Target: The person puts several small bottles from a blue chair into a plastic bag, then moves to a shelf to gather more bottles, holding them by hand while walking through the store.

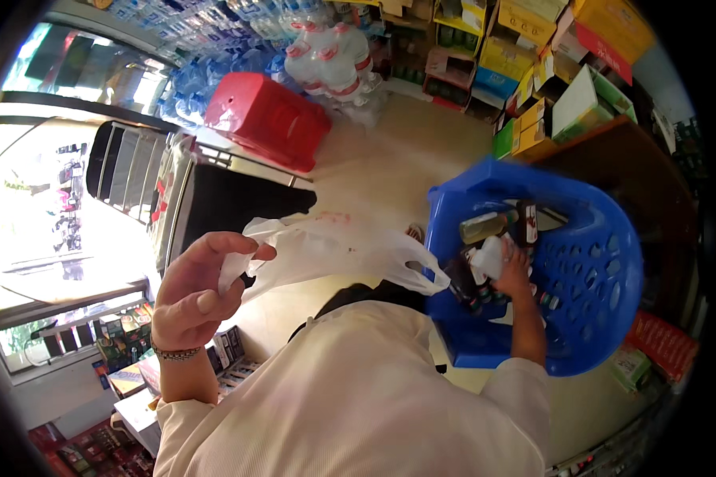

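A handle of a thin white plastic bag [340, 247] is looped over the fingers of my left hand [200, 292], whose fingers are curled around it. The bag stretches out sideways in front of my shirt, and its other handle hangs loose near the blue plastic chair [513, 173]. On the chair's seat lie a bottle of pale yellow liquid [483, 227], a dark bottle [462, 280] and several small items with green caps. Among them, my right hand [513, 268] has its fingers on a white, rounded item [488, 257].
A red plastic stool [262, 122] stands on the floor beyond the bag, by packs of large water bottles [334, 62]. Stacked cartons [507, 59] line the far right. A black-seated metal chair [232, 200] is at the left, near the window.
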Demonstrator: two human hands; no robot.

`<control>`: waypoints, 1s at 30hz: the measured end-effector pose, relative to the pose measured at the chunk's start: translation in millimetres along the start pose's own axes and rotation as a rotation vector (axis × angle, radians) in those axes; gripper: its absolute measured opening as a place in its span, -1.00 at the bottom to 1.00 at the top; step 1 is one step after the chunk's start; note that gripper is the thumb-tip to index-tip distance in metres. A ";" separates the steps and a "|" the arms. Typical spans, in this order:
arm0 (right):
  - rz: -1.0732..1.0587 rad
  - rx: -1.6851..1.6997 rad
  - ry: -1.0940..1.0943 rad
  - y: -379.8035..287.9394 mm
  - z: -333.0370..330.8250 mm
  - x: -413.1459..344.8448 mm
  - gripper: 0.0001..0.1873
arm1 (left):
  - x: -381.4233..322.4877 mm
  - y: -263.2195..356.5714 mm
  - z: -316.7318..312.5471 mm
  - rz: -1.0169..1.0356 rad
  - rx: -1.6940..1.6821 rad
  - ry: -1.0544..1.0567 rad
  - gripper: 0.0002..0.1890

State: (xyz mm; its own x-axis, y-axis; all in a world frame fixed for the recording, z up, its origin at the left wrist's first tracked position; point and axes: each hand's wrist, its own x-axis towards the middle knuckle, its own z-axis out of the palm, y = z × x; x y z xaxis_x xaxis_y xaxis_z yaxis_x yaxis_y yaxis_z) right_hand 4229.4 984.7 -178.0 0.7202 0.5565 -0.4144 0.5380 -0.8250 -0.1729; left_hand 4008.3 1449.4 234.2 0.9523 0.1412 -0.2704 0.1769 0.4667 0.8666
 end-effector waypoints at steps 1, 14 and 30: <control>0.044 0.000 -0.038 -4.7 -3.9 3.9 0.32 | 10.5 4.5 -1.9 -0.006 0.005 0.012 -0.36; 0.279 1.340 0.098 -131.3 -156.1 -23.9 0.17 | 175.9 50.4 -49.8 -0.154 0.282 -0.262 -0.25; 0.379 1.303 -0.414 -379.6 -126.5 234.0 -0.33 | 232.5 108.2 -19.2 -0.568 0.111 -0.934 -0.08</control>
State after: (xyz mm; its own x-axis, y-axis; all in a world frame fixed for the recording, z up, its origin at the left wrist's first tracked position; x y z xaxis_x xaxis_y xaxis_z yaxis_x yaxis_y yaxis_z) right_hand 4249.1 1440.6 -96.3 0.4264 0.4038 -0.8094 -0.6020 -0.5411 -0.5871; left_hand 4244.1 1549.5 257.1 0.5297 -0.8079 -0.2583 0.6261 0.1670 0.7617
